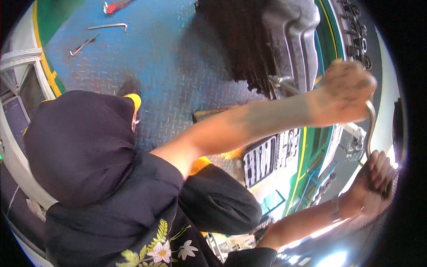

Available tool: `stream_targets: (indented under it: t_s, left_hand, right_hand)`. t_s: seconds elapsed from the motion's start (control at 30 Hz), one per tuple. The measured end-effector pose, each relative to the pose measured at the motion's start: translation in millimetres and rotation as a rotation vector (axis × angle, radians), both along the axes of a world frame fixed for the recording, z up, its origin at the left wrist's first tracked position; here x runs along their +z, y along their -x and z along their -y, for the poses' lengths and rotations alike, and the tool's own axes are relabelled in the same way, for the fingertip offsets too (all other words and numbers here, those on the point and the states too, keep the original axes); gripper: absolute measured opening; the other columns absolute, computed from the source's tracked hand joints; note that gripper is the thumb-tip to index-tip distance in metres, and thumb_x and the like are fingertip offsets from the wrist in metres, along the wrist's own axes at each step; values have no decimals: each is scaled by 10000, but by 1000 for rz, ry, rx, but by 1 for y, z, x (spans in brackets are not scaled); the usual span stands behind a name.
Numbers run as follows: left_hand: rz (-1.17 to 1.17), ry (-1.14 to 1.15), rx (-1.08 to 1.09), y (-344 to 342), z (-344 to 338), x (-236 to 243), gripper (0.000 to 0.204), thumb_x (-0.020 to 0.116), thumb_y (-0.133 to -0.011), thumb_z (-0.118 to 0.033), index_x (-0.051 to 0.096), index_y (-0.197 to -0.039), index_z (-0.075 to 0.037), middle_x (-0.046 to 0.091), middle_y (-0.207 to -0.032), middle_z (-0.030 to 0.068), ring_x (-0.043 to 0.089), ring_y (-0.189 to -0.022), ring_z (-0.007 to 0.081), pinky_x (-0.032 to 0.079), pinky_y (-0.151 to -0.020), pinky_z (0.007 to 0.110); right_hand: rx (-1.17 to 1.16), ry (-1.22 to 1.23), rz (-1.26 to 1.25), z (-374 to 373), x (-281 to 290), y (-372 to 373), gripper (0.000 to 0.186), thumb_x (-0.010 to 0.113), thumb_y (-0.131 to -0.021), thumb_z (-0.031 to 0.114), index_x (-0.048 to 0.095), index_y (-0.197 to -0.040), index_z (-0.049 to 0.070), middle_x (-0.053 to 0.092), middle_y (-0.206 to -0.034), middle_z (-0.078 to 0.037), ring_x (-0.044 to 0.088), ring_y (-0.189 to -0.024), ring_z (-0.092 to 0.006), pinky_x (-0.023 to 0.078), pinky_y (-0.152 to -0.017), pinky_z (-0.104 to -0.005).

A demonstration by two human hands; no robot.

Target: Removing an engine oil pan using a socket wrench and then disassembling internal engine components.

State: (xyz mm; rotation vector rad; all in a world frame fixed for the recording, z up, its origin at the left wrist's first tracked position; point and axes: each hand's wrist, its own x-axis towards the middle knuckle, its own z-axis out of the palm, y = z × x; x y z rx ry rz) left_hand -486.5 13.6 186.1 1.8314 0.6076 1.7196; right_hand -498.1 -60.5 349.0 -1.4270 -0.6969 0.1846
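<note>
1. The blue tread-plate floor (164, 66) is spreading beneath the person (111, 191), who is apparently crouching with both arms reaching well out to the right. Overbalancing that way is looking like the main hazard, the long reach being the cause if the hold suddenly gives.
2. The dark-and-silver moulded shell (267, 35) is standing beyond the left arm (267, 118). A sudden swing could be bringing the forearm or knuckles against its edge; the true gap is staying unclear.
3. The slatted grille (261, 162) is lying lower than that arm, where a dropping elbow could be striking it.
4. The left hand (349, 91) is making a fist about the rod's farther end, its fingertips hiding from view; the right hand (378, 175) is wrapping its fingers round the nearer part. Uneven pulling or a loose hold could be letting the metal twist and pinch skin.
5. The curved metal rod (371, 122) is bridging the two hands near the right rim. Its long axis is running from far to near, almost straight down the view, with a gentle bow. Both ends are hiding, so its working end is defying identification.
</note>
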Motion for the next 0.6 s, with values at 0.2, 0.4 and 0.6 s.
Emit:
stream_targets:
  t_s: [0.2,0.4,0.6]
  left_hand:
    - [3,115,-489,27,58,-5,127,604,-784,-180,564,-836,-71,532,-725,115,582,-730,278,455,-575,381]
    - [171,412,-628,70,12,8,130,562,-846,-151,560,-743,-71,582,-625,111,594,-580,295,473,-553,388]
    - [66,214,-380,-5,-16,9,208,613,-844,-213,529,-701,-88,573,-631,135,572,-583,314,424,-497,411]
  right_hand:
    - [425,-56,-138,-13,1,15,304,444,-824,246,308,-568,152,286,-532,-14,235,-477,-107,223,-488,-268]
    - [307,-37,-193,1,8,-29,272,368,-888,159,319,-622,133,280,-563,10,238,-504,-105,238,-503,-259]
    - [647,-13,-189,-5,-2,-4,261,436,-844,236,333,-623,144,298,-530,0,262,-510,-103,267,-551,-251]
